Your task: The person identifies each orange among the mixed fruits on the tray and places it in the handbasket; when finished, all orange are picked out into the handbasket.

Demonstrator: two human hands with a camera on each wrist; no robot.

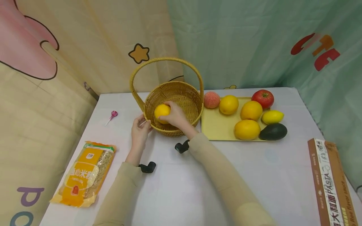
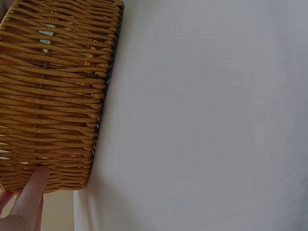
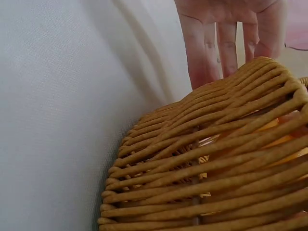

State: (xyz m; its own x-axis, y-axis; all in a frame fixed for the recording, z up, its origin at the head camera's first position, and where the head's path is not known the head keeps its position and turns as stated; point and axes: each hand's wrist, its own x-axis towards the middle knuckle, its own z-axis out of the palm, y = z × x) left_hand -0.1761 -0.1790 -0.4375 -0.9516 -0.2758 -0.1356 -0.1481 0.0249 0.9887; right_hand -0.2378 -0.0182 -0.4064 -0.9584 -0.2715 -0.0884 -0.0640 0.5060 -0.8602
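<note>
The wicker basket [image 1: 181,88] stands at the back of the table, its tall handle upright. My left hand [image 1: 139,131] grips its front-left rim; one finger of that left hand [image 2: 29,207] lies against the woven wall [image 2: 48,115] in the left wrist view. Inside the basket, my right hand [image 1: 176,116] holds an orange fruit [image 1: 162,112] near the left side. From the right wrist, the left hand [image 3: 221,38] shows behind the basket wall [image 3: 202,139], which hides most of the right hand. A thin pale stick [image 1: 142,123] shows by the left fingers.
Right of the basket, a yellow tray [image 1: 216,127] holds several fruits, a red one [image 1: 263,99] and a dark green one [image 1: 273,131] among them. A lollipop [image 1: 113,114] and noodle packet [image 1: 85,172] lie left; a pasta box [image 1: 328,182] lies far right.
</note>
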